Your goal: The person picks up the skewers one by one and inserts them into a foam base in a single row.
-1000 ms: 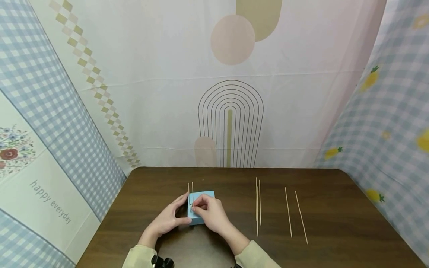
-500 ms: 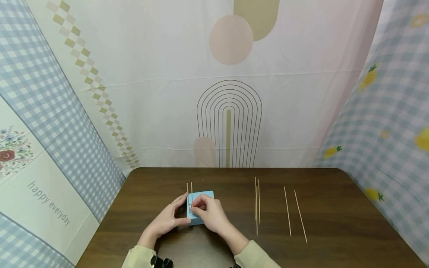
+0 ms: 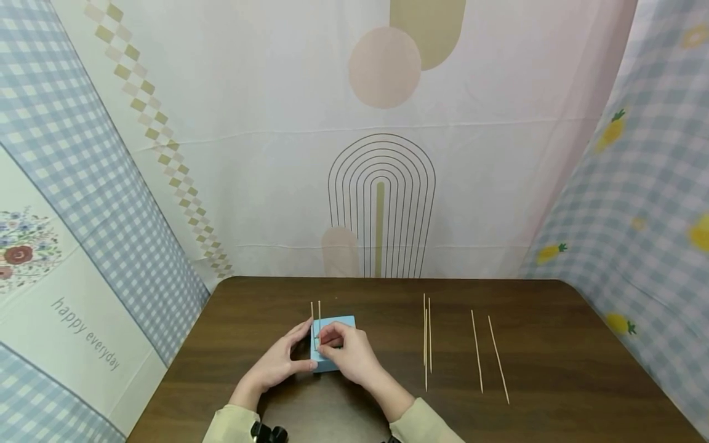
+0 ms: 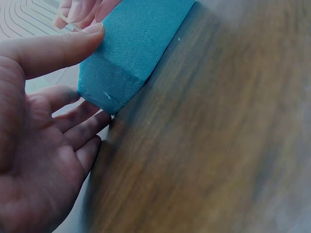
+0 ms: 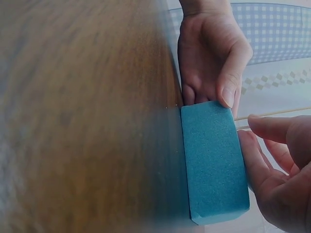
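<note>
A blue block (image 3: 338, 321), seemingly foam, lies on the table with two thin wooden skewers standing upright along its left side. My left hand (image 3: 277, 358) grips the block, its thumb (image 4: 73, 48) at the near left corner and its fingers along the left side. Over the top of the block, my right hand (image 3: 350, 352) pinches one skewer (image 3: 319, 314) low down between thumb and index finger. The other skewer (image 3: 312, 312) stands just left of it, touched by no finger that I can make out. Where the pinched skewer meets the block is partly hidden by the fingertips.
Several loose skewers (image 3: 477, 351) lie on the brown wooden table (image 3: 382, 406) to the right of the hands, three of them close together. A printed cloth (image 3: 277, 184) hangs behind the table, with checked cloths (image 3: 609, 258) at the sides.
The head view shifts very slightly. Both hands stay at the block in nearly the same pose, and the loose skewers lie as before.
</note>
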### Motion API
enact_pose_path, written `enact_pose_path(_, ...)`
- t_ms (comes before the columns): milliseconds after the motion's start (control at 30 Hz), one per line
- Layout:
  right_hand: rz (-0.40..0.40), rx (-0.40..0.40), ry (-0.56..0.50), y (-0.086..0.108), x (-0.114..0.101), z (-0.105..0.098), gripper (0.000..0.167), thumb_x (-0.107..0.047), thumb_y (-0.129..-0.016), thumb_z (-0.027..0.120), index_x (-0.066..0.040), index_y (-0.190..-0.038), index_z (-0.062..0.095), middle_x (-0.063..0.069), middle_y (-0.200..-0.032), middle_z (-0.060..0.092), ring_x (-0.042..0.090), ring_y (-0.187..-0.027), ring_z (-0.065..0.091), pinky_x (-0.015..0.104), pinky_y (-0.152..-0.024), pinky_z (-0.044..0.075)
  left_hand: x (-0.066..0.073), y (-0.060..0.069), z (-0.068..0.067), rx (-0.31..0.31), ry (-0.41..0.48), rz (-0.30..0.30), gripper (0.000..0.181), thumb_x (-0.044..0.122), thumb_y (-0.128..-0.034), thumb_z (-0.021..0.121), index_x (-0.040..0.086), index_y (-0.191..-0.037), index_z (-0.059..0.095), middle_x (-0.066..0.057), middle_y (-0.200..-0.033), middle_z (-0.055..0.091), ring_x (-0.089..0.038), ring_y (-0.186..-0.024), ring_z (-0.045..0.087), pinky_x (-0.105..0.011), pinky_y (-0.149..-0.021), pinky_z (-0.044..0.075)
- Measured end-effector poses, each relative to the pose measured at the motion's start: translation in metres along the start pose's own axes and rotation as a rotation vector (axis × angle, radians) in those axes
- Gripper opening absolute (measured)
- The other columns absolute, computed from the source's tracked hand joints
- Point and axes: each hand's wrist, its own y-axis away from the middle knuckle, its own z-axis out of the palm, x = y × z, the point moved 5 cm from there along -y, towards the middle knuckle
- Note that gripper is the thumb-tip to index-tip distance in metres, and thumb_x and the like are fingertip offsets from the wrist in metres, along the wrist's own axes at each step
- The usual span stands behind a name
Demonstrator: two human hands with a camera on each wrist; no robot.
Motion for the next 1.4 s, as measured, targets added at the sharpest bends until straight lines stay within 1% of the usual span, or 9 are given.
enact_pose_path(367,0.016,-0.036,-0.025,0.001,0.001,-0.001,0.018,-0.001,-0.095,0.079,-0.007,-0.111,0.075,0.001,-0.103,0.074,0.016,-0.095,0.072,0.029,-0.079,0.059,-0.009,-0.001,0.002,0.005,-0.015,-0.011,0.099,0.031,-0.0925,0.085,0.004,-0.169,0.028,-0.022,-0.174,0.024,-0.045,-0.16,0.017,-0.069,-0.122,0.02)
enact_pose_path(633,0.007,-0.043,-0.028,0.0,0.004,-0.001,0.022,0.001,-0.093,0.08,-0.007,-0.112,0.075,0.001,-0.103,0.075,0.016,-0.096,0.074,0.029,-0.08,0.059,-0.008,0.001,0.002,0.012,-0.015,-0.015,0.099,0.029,-0.0917,0.086,0.005,-0.169,0.03,-0.021,-0.174,0.026,-0.044,-0.16,0.019,-0.069,-0.121,0.022)
enact_pose_path(833,0.014,-0.064,-0.038,0.0,0.006,-0.004,0.022,0.0,-0.093,0.08,-0.008,-0.113,0.075,0.001,-0.104,0.075,0.016,-0.096,0.073,0.03,-0.081,0.06,-0.006,0.004,0.001,0.014,-0.023,-0.006,0.098,0.027,-0.0918,0.086,0.004,-0.169,0.03,-0.023,-0.173,0.026,-0.046,-0.159,0.019,-0.069,-0.121,0.022)
enact_pose_path(1033,0.033,-0.072,-0.06,0.003,0.005,-0.017,0.023,-0.002,-0.093,0.081,-0.006,-0.115,0.076,0.007,-0.107,0.076,0.018,-0.097,0.073,0.03,-0.083,0.059,-0.006,0.002,0.002,0.01,-0.031,0.002,0.099,0.03,-0.0916,0.086,0.004,-0.169,0.03,-0.022,-0.173,0.027,-0.045,-0.159,0.02,-0.068,-0.121,0.021)
enact_pose_path(1167,0.042,-0.108,-0.082,0.005,0.006,-0.027,0.025,-0.004,-0.095,0.08,-0.005,-0.119,0.075,0.009,-0.111,0.075,0.02,-0.1,0.072,0.029,-0.084,0.059,-0.007,-0.001,0.002,0.011,-0.031,-0.003,0.101,0.034,-0.0908,0.086,0.005,-0.169,0.029,-0.02,-0.174,0.026,-0.042,-0.16,0.021,-0.066,-0.122,0.021)
enact_pose_path(1300,0.018,-0.142,-0.092,0.009,0.007,-0.042,0.026,-0.006,-0.097,0.078,-0.004,-0.122,0.074,0.012,-0.115,0.075,0.023,-0.103,0.073,0.03,-0.085,0.059,-0.007,-0.002,0.002,0.016,-0.039,-0.013,0.103,0.035,-0.0894,0.087,0.006,-0.169,0.029,-0.019,-0.174,0.026,-0.042,-0.16,0.02,-0.067,-0.123,0.02)
enact_pose_path(1400,-0.003,-0.137,-0.078,0.012,0.008,-0.058,0.026,-0.007,-0.098,0.077,-0.003,-0.123,0.074,0.013,-0.116,0.075,0.021,-0.103,0.073,0.03,-0.086,0.059,-0.007,-0.002,0.001,0.022,-0.039,-0.023,0.103,0.033,-0.0889,0.088,0.006,-0.169,0.029,-0.018,-0.174,0.026,-0.042,-0.16,0.02,-0.067,-0.123,0.02)
